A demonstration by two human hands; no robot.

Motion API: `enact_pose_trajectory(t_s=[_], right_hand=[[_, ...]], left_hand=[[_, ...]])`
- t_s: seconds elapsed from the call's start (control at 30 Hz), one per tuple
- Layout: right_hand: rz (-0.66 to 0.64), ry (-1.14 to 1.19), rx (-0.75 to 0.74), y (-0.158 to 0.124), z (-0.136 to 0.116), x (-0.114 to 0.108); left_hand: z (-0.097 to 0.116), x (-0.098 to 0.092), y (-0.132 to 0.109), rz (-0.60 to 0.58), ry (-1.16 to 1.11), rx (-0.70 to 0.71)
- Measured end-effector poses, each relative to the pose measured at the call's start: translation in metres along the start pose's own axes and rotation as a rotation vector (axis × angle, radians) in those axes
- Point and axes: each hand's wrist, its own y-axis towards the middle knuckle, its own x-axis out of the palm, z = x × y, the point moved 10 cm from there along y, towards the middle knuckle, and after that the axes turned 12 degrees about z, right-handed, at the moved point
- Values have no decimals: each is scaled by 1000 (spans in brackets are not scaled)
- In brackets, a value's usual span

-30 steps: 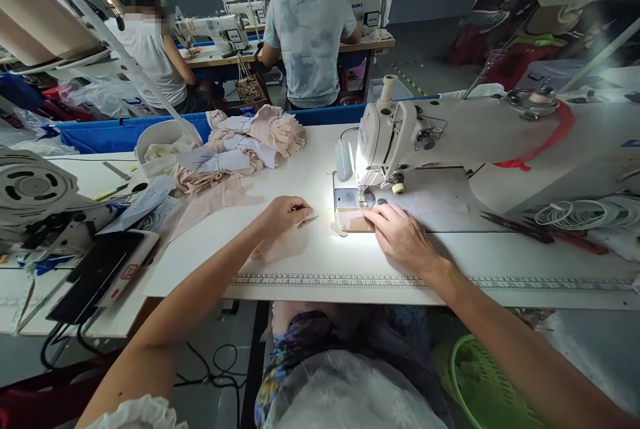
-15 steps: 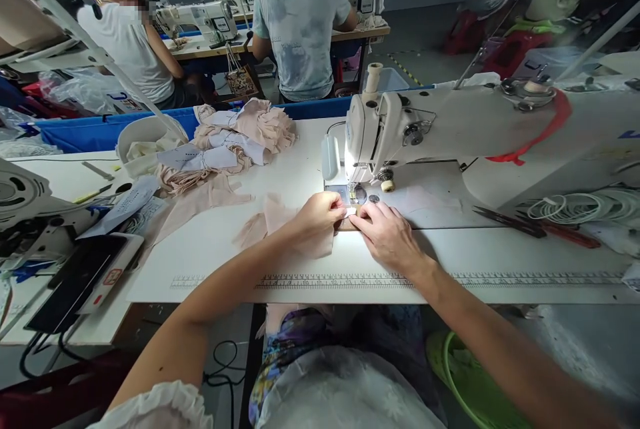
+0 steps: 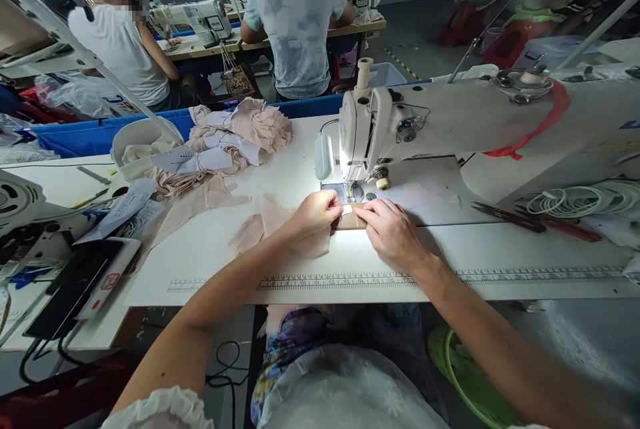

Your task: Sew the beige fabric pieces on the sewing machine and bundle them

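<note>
My left hand (image 3: 316, 214) is closed in a pinch on a piece of thin beige fabric (image 3: 315, 243), which drapes from it over the table. A small white piece, perhaps a label (image 3: 347, 209), shows beside its fingertips. My right hand (image 3: 393, 232) is just to the right, thumb and forefinger drawn together by a brown plate (image 3: 354, 221); what they pinch, if anything, is too small to make out. Both hands are in front of the lit needle area of a white sewing machine (image 3: 367, 125).
Bundled beige fabric pieces (image 3: 260, 125) with paper slips lie at the back left. Scissors (image 3: 510, 217) and a coil of white cord (image 3: 587, 202) are on the right. A printed ruler (image 3: 340, 281) runs along the front edge. Two people sit at machines beyond.
My right hand has moved slightly right, away from my left hand, uncovering more of the brown plate. My left hand keeps its pinch. The view has shifted a little.
</note>
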Motion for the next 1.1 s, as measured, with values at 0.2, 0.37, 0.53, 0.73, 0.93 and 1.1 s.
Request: enact_pose_trajectory(t_s=[0.2, 0.37, 0.53, 0.73, 0.93, 1.1], right_hand=[[-93, -127, -43, 3, -7, 7], [-111, -206, -94, 5, -12, 10], [-91, -215, -116, 4, -14, 9], [-22, -152, -71, 5, -10, 3], [65, -173, 59, 6, 22, -1], [83, -170, 80, 2, 31, 0]], left_hand=[[4, 1, 0, -22, 142, 78], [37, 0, -21, 128, 558, 448], [48, 24, -59, 111, 628, 740], [42, 27, -62, 150, 647, 822], [36, 23, -37, 135, 618, 801], [32, 27, -28, 120, 626, 810]])
